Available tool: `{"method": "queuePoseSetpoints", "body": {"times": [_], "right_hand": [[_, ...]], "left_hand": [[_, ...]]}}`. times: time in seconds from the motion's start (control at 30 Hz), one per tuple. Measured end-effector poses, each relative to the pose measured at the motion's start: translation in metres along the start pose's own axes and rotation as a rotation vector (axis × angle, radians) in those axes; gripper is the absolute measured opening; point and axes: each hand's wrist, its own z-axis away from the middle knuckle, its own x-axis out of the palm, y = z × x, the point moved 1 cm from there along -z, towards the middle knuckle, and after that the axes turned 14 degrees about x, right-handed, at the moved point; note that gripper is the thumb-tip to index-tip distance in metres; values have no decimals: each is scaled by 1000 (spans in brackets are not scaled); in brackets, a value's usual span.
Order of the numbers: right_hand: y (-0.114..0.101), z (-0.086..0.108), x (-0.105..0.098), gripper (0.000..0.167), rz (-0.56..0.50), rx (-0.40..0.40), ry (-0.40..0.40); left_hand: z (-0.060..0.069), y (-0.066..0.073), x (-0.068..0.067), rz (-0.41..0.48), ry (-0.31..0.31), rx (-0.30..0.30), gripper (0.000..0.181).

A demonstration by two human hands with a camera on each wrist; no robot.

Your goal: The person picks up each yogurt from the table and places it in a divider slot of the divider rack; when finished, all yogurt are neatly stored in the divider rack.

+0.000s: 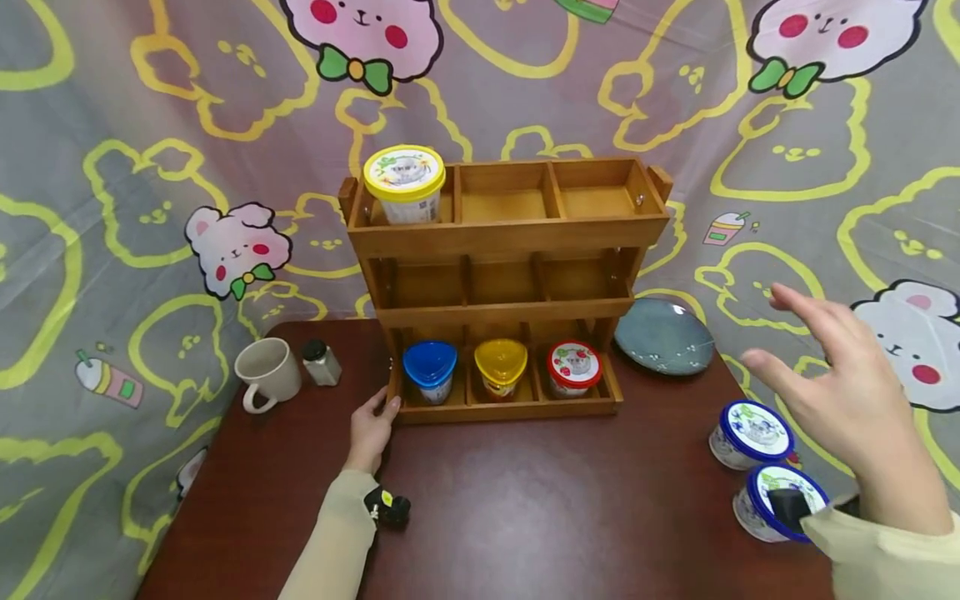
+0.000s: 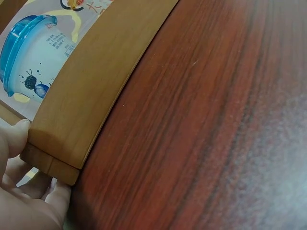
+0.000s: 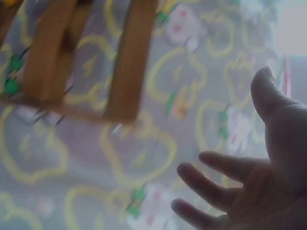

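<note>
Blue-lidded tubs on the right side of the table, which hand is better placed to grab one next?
Probably the right. The right hand is empty, thumb and fingers apart, near the tubs; the left hand grips the wooden rack at its lower left corner, farther from them.

Nothing is legible; print on the yellow-lidded tub [image 1: 406, 185] and blue-topped cup [image 2: 43, 57] is too small.

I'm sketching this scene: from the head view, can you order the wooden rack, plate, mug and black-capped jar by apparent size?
Largest to smallest:
1. Wooden rack
2. Plate
3. Mug
4. Black-capped jar
</note>
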Motion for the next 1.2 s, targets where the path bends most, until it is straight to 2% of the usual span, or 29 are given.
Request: {"method": "queuePoseSetpoints", "body": {"times": [0.07, 0.3, 0.37, 0.5, 0.6, 0.73, 0.83, 1.0, 1.07, 1.2], "right_hand": [[27, 11, 1, 71, 23, 39, 12], [109, 55, 18, 82, 116, 303, 30], [128, 65, 27, 88, 113, 371, 39], [160, 80, 49, 100, 94, 564, 36], [181, 88, 61, 106, 68, 663, 39], [205, 94, 71, 111, 25, 701, 44], [221, 98, 76, 113, -2, 727, -4], [244, 106, 86, 114, -81, 678, -81], [251, 109, 90, 115, -118, 659, -84], [263, 114, 98, 116, -138, 721, -84]], "left_hand": [[1, 1, 0, 7, -4, 0, 51], [3, 2, -1, 4, 4, -5, 52], [3, 2, -2, 1, 9, -8, 52], [3, 2, -6, -11, 21, -7, 51], [4, 3, -8, -22, 19, -11, 51], [5, 4, -8, -28, 19, -18, 52], [5, 4, -6, -30, 19, -19, 52], [3, 1, -3, -35, 6, -15, 52], [3, 1, -2, -36, 6, -15, 52], [1, 0, 0, -38, 7, -19, 51]]}}
